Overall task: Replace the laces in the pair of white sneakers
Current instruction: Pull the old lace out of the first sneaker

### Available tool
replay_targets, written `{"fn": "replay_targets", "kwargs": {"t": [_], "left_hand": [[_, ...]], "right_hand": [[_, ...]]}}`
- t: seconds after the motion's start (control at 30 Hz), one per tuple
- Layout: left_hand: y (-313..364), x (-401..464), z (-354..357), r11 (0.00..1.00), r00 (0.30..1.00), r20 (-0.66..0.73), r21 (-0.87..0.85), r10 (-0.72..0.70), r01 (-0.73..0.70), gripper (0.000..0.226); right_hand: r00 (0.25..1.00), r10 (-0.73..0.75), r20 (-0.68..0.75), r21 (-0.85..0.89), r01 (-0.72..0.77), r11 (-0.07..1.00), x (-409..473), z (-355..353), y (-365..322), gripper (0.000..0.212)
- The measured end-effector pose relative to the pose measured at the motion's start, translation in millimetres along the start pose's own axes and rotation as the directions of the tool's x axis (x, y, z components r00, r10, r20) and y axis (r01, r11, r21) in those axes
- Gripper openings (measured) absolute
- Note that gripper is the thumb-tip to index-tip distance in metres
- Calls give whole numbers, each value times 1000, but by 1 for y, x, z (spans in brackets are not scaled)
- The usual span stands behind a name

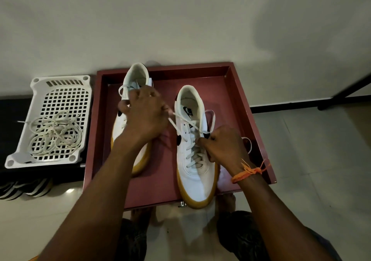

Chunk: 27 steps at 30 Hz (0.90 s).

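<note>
Inside the maroon tray [230, 74], my right grip [224, 144] pinches the lace [181, 129] at the right sneaker [195, 154]; my left grip [145, 114] pulls its other end above the left sneaker [136, 76].

sneakers [195, 140] in tray [251, 92], basket [22, 150] left

Red tray [236, 92] carries two sneakers [197, 160]; basket [26, 146] beside.

Smooth white leather-like sneakers [197, 156] with gum soles; matt maroon tray [230, 92]; perforated white plastic basket [38, 92]; glossy floor [313, 160].
</note>
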<state>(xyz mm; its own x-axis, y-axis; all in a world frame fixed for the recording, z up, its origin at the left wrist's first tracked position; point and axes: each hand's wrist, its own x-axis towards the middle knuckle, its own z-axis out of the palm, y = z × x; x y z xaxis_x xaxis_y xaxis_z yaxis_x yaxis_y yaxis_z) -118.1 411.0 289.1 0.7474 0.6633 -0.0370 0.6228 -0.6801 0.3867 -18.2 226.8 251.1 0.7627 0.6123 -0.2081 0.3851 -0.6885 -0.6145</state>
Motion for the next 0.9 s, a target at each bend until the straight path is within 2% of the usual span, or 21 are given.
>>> {"fn": "replay_targets", "kwargs": {"t": [0.07, 0.13, 0.2, 0.23, 0.3, 0.4, 0.5, 0.6, 0.7, 0.77, 0.83, 0.9], "left_hand": [[0, -4, 2, 984, 988, 83, 135, -127, 115, 19], [12, -11, 7, 980, 988, 72, 151, -138, 126, 25], [24, -15, 12, 997, 998, -62, 77, 34, -29, 34], [27, -16, 13, 991, 988, -86, 53, 126, -122, 39], [30, -17, 19, 965, 966, -23, 67, 256, -254, 35], [34, -22, 32, 940, 943, 43, 84, 329, -332, 18], [36, -20, 34, 928, 926, -66, -8, 371, -373, 17], [25, -8, 20, 954, 947, -167, -74, 274, -289, 20], [2, 0, -1, 996, 956, -288, -46, 64, -80, 20], [-9, -2, -7, 1000, 954, -299, -22, -19, 13, 19], [-4, -7, -5, 1000, 964, -264, 30, 18, -11, 22], [9, -9, -1, 992, 961, -250, -15, 117, -125, 20]], "right_hand": [[1000, 18, -1, 6, -18, 1000, 1, 1, 2, 41], [1000, 30, 5, -2, -30, 1000, 2, 2, 3, 48], [1000, 24, 11, -21, -24, 999, 2, 1, 2, 51], [1000, 22, 17, -25, -21, 999, 3, 0, 1, 51], [999, 20, 38, -21, -20, 1000, 2, -1, 0, 52], [999, 29, 34, -20, -29, 999, 3, -1, 2, 48], [997, 56, 55, 2, -56, 998, 4, -3, 2, 48], [996, 71, 57, 68, -75, 995, 1, -7, -2, 52], [993, 91, 76, 115, -99, 988, 0, -8, -3, 39], [991, 105, 83, 141, -116, 983, 0, -6, -3, 39], [990, 109, 92, 139, -121, 983, 1, -6, -2, 41], [991, 104, 88, 118, -114, 986, 2, -7, -2, 43]]}}
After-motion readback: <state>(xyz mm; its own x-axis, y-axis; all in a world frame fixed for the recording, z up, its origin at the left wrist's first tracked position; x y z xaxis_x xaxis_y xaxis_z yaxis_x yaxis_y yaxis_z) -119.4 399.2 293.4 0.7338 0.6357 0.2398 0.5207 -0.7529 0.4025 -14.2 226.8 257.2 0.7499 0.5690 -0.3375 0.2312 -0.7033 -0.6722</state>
